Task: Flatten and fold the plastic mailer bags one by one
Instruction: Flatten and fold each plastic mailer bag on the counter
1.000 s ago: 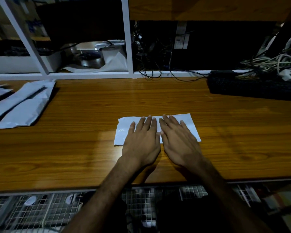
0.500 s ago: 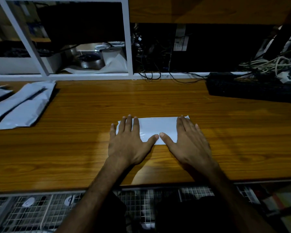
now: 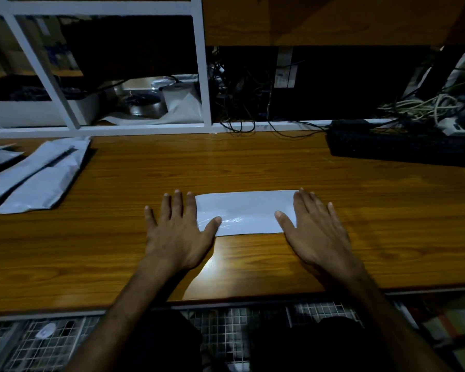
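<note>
- As we press both palms down near the front edge of the wooden desk (image 3: 253,167), the flattening step is in hand: our left hand (image 3: 177,232) lies flat with fingers straight and spread on the left end of the white mailer bag (image 3: 244,213), thumb on the plastic, and our right hand (image 3: 317,232) lies flat in the same way on the right end.
- The bag lies between our hands as a narrow strip, apparently folded once lengthwise; we judge that the next move calls for lifting one end and bringing it over the other, edges aligned.
- Farther left, a pile of grey mailer bags (image 3: 38,175) rests well apart from the work.
- At the far right lies a black keyboard (image 3: 403,149).
- Beyond the desk stand a white shelf frame (image 3: 202,76) and tangled cables (image 3: 424,106); the room is dim.
</note>
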